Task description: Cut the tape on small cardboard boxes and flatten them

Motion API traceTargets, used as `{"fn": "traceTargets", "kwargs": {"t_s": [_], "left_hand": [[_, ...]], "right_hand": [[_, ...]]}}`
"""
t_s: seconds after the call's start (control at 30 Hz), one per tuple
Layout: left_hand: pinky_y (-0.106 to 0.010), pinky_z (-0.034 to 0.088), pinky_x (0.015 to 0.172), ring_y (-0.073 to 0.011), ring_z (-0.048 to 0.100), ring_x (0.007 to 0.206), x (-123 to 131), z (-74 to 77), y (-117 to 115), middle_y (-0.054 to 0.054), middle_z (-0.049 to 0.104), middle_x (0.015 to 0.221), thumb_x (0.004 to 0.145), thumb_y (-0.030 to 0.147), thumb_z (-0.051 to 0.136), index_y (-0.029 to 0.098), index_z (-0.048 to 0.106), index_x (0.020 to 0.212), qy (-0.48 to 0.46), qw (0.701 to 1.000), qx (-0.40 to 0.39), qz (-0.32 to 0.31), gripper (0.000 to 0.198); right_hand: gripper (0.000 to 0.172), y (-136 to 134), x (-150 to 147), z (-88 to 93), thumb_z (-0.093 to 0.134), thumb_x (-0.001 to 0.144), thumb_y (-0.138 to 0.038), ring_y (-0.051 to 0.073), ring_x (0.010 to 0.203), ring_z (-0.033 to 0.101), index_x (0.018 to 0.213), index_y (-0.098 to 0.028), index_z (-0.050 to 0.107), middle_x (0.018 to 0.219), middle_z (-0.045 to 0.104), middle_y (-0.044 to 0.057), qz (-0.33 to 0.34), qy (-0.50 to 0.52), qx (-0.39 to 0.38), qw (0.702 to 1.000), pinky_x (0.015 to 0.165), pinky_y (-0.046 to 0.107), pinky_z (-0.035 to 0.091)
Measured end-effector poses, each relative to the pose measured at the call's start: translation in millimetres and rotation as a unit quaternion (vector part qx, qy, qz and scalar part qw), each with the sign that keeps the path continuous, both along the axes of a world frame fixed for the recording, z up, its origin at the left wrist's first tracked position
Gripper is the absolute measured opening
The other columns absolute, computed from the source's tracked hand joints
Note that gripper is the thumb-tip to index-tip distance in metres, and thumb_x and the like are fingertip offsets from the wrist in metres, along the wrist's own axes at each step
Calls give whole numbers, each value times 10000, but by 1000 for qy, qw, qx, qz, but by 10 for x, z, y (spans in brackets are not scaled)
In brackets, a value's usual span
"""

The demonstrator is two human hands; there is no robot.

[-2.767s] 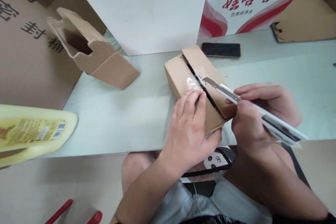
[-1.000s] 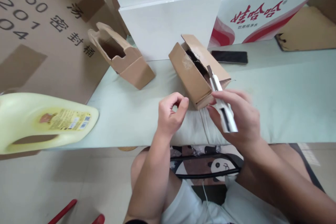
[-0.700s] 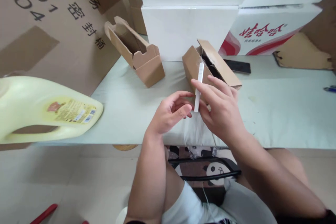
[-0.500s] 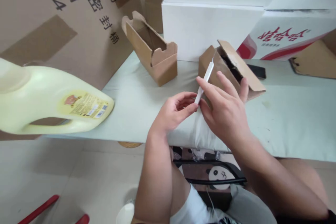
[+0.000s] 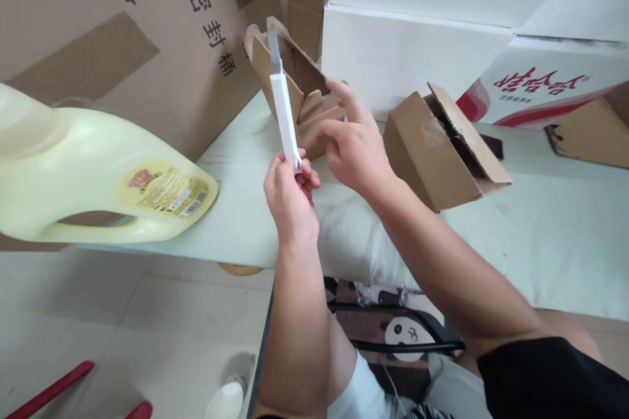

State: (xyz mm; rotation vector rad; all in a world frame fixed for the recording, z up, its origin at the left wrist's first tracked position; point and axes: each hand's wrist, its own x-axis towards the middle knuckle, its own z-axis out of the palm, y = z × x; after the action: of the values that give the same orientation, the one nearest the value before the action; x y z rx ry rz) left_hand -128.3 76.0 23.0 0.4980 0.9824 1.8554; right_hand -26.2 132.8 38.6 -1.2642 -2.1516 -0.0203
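A white utility knife stands nearly upright in my left hand, its fingers wrapped round the lower end and its metal blade pointing up. My right hand is to the right of the knife, apart from it, index finger stretched out and nothing seen in its grasp. Behind both hands lies an open brown cardboard box, partly hidden by the knife and my right hand. Another brown box, with a raised flap, sits to the right of my right hand.
A pale yellow jug lies at the left before a large printed carton. White boxes stand at the back. A black object is partly hidden behind the right box. A panda-print bag is below the table edge.
My left hand has moved left with the knife, which now shows more blade. My right hand has come away from the knife and moved left, leaving the right box more visible.
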Motion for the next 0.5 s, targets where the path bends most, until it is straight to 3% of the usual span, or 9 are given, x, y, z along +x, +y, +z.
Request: {"fn": "traceTargets", "kwargs": {"t_s": [0.1,0.33,0.43,0.5], "left_hand": [[-192,369,459,-70,470,454,14,32,-6,45,512,586,795,266,591,177,603,761,-8,1000,11,8,96],[-203,338,464,-77,445,463,-14,79,-5,39,499,587,759,243,564,187,575,776,-17,999,13,31,59],[-208,304,462,-69,402,446,-34,93,12,57,443,588,746,245,535,198,540,781,-36,996,-4,77,60],[-212,277,462,-64,365,433,-39,97,27,69,392,588,759,244,500,205,506,774,-54,992,-24,109,43]], "right_hand": [[300,105,-152,18,463,884,-82,347,1376,498,947,-234,714,1603,435,4,-14,-39,-41,998,1013,535,534],[314,102,-135,-10,406,846,-27,266,1075,626,904,-173,678,1478,536,99,-40,-58,-66,995,865,426,563],[330,64,-47,-35,389,843,-26,219,1051,644,974,-169,656,1470,542,113,-20,-41,-84,995,809,351,578],[368,3,13,-39,384,861,-42,196,1123,635,1075,-184,648,1442,561,107,8,-2,-51,999,849,321,582]]}}
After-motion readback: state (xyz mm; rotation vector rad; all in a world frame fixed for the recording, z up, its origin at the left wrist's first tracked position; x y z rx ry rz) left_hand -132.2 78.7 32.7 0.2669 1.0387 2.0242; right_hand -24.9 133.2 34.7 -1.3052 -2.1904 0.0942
